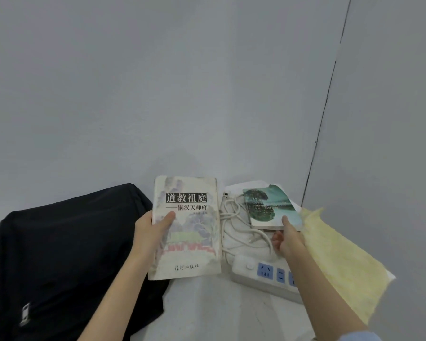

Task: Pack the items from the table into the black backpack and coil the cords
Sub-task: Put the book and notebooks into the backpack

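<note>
From the head camera, your left hand [151,232] is gripping the white book [186,227] by its left edge, thumb lying across the cover and the other fingers curled behind it, holding it up just right of the black backpack [67,254], which is sitting on the left of the table [221,311]. Your right hand [288,238] is pinching the near edge of the green book [271,207], thumb on top, fingers tucked underneath. That book is lying over the tangled white cord [234,225], which is leading to the power strip [266,274]. A yellow cloth [340,262] is lying to the right, just beside your right wrist.
</note>
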Motion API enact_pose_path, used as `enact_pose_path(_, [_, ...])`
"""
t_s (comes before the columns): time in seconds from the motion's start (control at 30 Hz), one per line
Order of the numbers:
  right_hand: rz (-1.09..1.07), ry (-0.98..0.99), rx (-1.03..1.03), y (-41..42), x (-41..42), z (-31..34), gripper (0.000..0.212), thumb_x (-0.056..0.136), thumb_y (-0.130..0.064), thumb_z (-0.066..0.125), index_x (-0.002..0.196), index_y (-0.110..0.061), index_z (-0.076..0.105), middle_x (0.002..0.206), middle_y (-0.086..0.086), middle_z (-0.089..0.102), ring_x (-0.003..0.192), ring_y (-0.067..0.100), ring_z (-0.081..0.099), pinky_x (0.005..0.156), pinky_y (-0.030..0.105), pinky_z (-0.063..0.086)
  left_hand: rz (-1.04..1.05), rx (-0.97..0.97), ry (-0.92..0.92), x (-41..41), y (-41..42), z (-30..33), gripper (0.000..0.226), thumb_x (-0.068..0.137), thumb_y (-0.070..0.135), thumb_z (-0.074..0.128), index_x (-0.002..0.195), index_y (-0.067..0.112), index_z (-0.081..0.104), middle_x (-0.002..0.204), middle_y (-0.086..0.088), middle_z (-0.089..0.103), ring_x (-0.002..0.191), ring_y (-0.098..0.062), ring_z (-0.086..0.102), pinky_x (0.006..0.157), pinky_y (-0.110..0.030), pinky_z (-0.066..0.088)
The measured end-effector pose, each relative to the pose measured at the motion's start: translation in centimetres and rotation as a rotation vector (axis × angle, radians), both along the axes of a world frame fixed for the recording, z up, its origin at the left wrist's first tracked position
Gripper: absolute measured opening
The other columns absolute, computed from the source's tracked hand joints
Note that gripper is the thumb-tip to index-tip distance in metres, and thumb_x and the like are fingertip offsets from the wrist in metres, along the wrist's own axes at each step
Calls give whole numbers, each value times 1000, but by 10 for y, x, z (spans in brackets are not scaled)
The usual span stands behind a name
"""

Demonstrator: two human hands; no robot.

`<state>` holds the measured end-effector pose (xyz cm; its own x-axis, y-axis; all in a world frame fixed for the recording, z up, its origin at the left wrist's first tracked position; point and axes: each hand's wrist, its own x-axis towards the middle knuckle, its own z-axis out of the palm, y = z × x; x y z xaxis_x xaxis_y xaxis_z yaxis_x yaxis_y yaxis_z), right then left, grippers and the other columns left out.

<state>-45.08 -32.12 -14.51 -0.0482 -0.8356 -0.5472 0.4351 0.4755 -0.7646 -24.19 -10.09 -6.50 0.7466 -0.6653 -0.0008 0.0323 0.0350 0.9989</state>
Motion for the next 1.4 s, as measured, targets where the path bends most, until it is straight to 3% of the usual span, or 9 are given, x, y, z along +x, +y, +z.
enact_pose_path(0.17, [23,138,-82,-10,-3,-5,24,87,-14,64,70,-11,47,63,7,48,45,16,41,38,24,36,-3,-12,17,-2,6,-6,6,89,12,63,93,8,62,90,-10,71,79,-27,69,64,-38,56])
enact_pose_path(0.37, [-68,642,-858,22,14,57,13,91,-13,55,80,-6,51,81,11,53,75,21,49,61,28,33,49,-24,17,7,22,-5,5,89,12,62,93,10,61,92,-9,70,82,-26,69,71,-40,56])
enact_pose_path(0.6, [194,667,-1319,47,27,155,13,88,-22,58,100,-17,64,88,-2,63,80,10,54,70,14,41,141,36,119,22,44,-3,9,95,15,54,89,11,59,88,-7,67,75,-22,65,58,-31,50])
enact_pose_path(0.83, [1002,862,-1351,112,111,145,21,84,-24,60,102,-23,71,99,-5,69,95,13,59,83,28,45,-29,-59,283,16,63,-1,50,98,46,35,108,8,66,101,-17,71,91,-32,69,71,-40,56])
enact_pose_path(1.0, [1019,709,-1380,135,149,123,19,84,-22,61,100,-25,71,102,-6,70,104,16,58,102,45,37,-61,3,-118,5,70,-10,44,71,17,78,108,11,56,102,-11,69,87,-21,69,65,-27,56])
enact_pose_path(1.1, [765,668,-1482,142,149,112,36,79,-35,63,115,-29,62,118,-3,58,113,17,46,104,40,31,4,-55,-85,5,75,-19,37,75,-2,73,106,6,57,97,-12,69,86,-25,69,61,-25,55])
enact_pose_path(1.17, [562,588,-1337,147,138,103,68,72,-46,68,133,-28,43,132,-2,45,121,15,39,103,32,29,26,-106,-47,4,78,-22,31,76,-2,71,104,4,59,95,-13,70,82,-23,70,60,-24,55])
enact_pose_path(1.27, [785,380,-789,140,120,77,101,59,-55,80,140,-17,32,131,5,49,120,20,49,105,38,38,29,-155,17,6,79,-26,26,77,-2,69,101,3,62,95,-12,72,85,-25,70,65,-29,57])
enact_pose_path(1.4, [1173,164,-569,143,106,60,76,52,-46,87,112,-6,64,102,8,72,96,25,68,88,38,53,56,-143,48,6,80,-28,32,75,4,73,104,0,59,100,-17,70,88,-30,69,69,-34,58])
